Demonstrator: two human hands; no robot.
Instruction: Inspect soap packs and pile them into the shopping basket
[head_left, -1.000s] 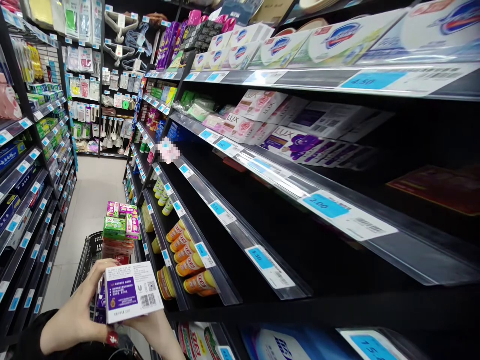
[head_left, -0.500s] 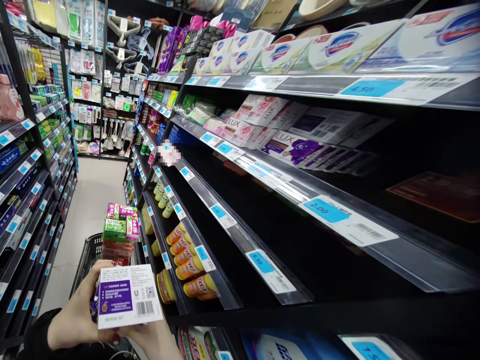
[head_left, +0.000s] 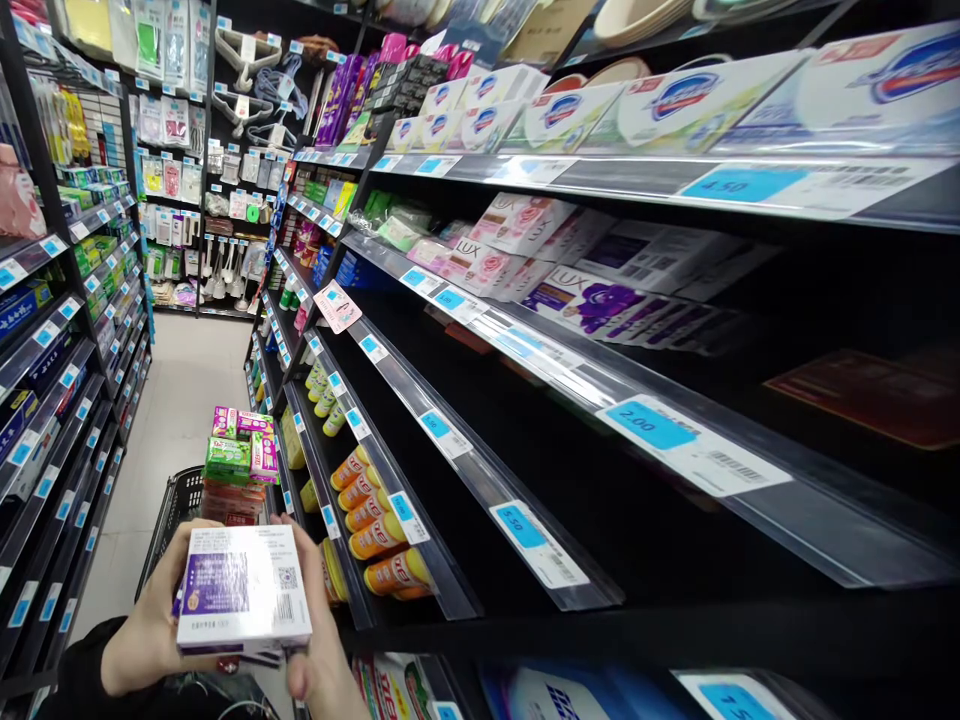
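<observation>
Both my hands hold a white and purple soap box [head_left: 240, 590] at the bottom left, its back with the barcode facing me. My left hand [head_left: 146, 625] grips the box's left side with the thumb underneath. My right hand [head_left: 322, 620] wraps round its right side, fingers curled over the top edge. More boxes seem stacked beneath it, partly hidden. The box is in front of a black shopping basket [head_left: 174, 505]. To my right runs a black shelf unit; its second shelf carries Lux soap boxes [head_left: 592, 290].
A stack of green, pink and red packs [head_left: 240, 460] stands on the basket. Orange bottles [head_left: 379, 520] lie on a low shelf. White soap boxes [head_left: 690, 85] fill the top shelf. Price tags [head_left: 694, 440] line the rails. The tiled aisle [head_left: 180, 400] runs ahead between shelves.
The box has dropped slightly, shifted left and tilted flatter. My right hand's fingers have come up over its top right edge.
</observation>
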